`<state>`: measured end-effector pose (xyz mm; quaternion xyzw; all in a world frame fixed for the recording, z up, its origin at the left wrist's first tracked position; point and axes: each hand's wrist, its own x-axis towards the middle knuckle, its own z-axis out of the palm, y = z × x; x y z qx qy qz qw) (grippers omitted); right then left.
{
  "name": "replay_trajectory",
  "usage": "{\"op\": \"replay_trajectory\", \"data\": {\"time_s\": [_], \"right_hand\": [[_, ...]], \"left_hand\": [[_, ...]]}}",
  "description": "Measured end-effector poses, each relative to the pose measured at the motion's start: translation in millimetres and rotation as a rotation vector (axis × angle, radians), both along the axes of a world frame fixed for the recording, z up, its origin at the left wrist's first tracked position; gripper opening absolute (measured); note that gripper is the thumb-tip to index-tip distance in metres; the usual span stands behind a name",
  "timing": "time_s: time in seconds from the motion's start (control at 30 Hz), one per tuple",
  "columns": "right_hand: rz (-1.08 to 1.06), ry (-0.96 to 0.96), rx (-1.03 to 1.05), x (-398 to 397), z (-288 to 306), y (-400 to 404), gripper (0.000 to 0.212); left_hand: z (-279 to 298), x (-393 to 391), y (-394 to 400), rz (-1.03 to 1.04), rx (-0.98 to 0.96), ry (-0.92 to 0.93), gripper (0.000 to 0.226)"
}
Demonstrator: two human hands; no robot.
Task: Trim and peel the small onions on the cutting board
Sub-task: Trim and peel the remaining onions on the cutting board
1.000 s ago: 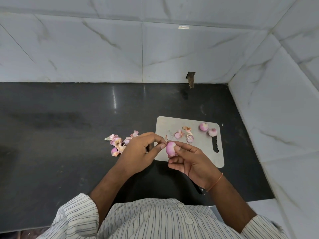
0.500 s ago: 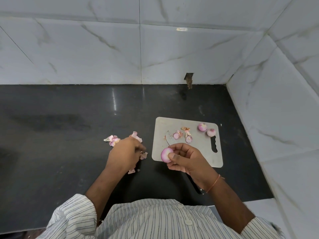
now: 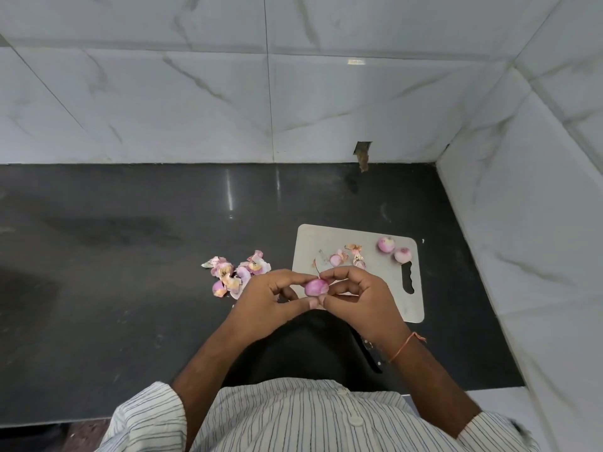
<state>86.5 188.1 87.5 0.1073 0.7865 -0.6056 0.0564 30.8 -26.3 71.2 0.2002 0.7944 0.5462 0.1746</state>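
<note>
Onion between both hands' pinching fingertips.

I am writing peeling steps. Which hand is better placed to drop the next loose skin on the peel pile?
Probably the left hand: the peel pile lies on the counter just beside it, while the right hand sits over the cutting board and grips the onion.

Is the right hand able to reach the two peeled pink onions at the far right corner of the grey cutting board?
Probably yes: the board between the right hand and those onions lies bare, but it must first release the onion it holds.
</note>
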Motion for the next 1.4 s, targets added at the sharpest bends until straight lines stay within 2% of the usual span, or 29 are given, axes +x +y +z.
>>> {"op": "replay_trajectory", "data": {"time_s": [0.2, 0.37, 0.53, 0.63, 0.7, 0.8, 0.87, 1.03, 1.2, 1.4], "right_hand": [[-0.004, -0.001, -0.017, -4.6, 4.6, 10.8, 0.029], [-0.005, 0.003, 0.004, -8.0, 1.9, 19.3, 0.026], [-0.002, 0.104, 0.048, -8.7, -4.1, 25.2, 0.025], [0.022, 0.047, 0.003, -10.9, -8.3, 31.2, 0.033], [0.081, -0.081, 0.157, -13.9, -13.9, 41.2, 0.038], [0.301, -0.322, 0.759, -11.1, -34.8, 60.2, 0.044], [0.375, -0.464, 0.927, -0.5, -49.9, 67.1, 0.054], [0.415, -0.452, 0.916, 15.4, -61.2, 72.5, 0.049], [0.451, -0.432, 0.872, 13.0, -59.5, 71.9, 0.033], [0.366, -0.383, 0.743, 21.3, -59.8, 78.9, 0.023]], "left_hand": [[-1.6, 0.7, 11.2, 0.067, 0.051, -0.070, 0.030], [-7.6, -0.2, 19.3, 0.098, 0.005, -0.092, 0.034], [-8.5, -2.2, 26.6, 0.147, -0.015, -0.008, 0.031], [-10.1, -3.0, 32.2, 0.168, -0.045, 0.038, 0.027], [-17.0, -3.0, 35.8, 0.208, -0.095, 0.051, 0.025], [-39.0, -7.5, 39.3, 0.272, -0.197, 0.001, 0.023], [-52.8, -10.1, 41.7, 0.288, -0.245, -0.030, 0.022], [-72.9, -11.9, 55.4, 0.313, -0.287, -0.088, 0.025], [-90.2, -13.1, 53.7, 0.292, -0.389, 0.009, 0.024], [-88.5, -16.9, 44.7, 0.228, -0.523, 0.035, 0.031]]}}
